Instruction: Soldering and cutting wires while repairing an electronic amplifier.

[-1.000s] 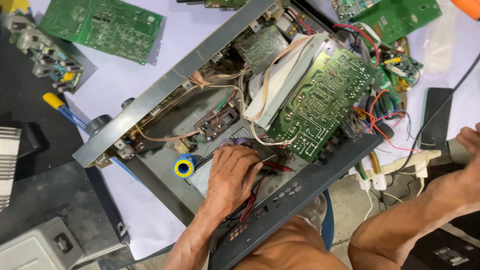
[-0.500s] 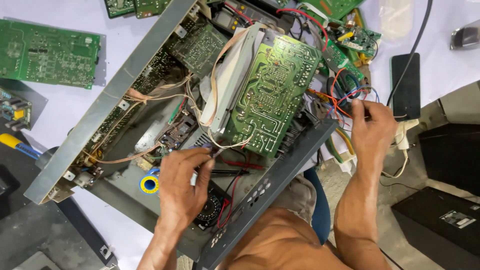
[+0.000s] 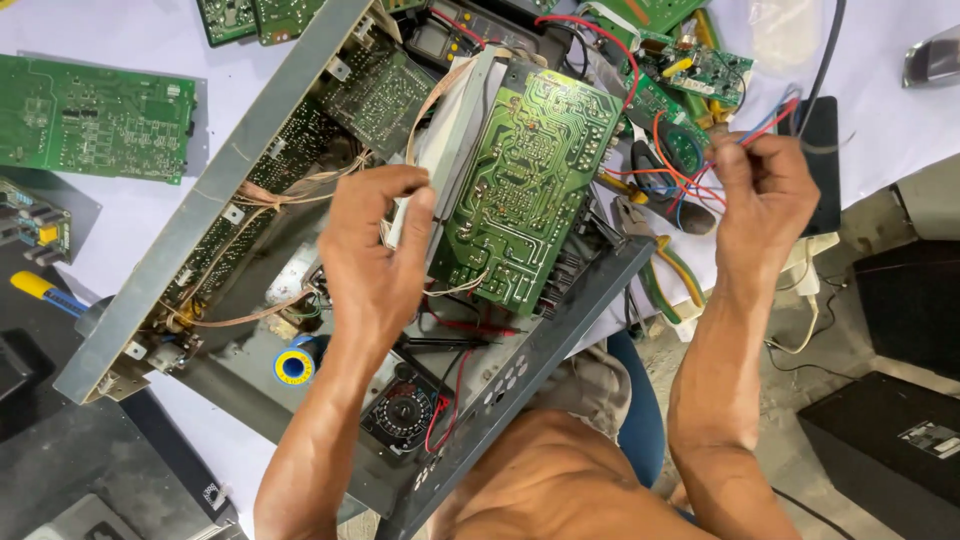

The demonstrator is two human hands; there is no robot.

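two hands are at work over the opened metal chassis on the white-covered worktop. my left hand rests inside the chassis with its fingers curled narrow against the pale flat ribbon cable, right beside the left edge of the big green circuit board; i cannot tell whether it truly pinches anything. that board stands tilted, solder side up, its long axis running from the upper right down toward me, lower end near the chassis front rim.

my right hand is just off the right side of the chassis, closed on a bundle of red and blue wires that run left from my fingers toward the board and a smaller green board beyond it.

below my left wrist lies a black multimeter with a round dial, red and black leads curling off it. a small yellow-and-blue spool sits to its left. another green board lies flat at the far left, a yellow-handled screwdriver below it. a black box with a small white rectangular label sits on the floor at lower right.
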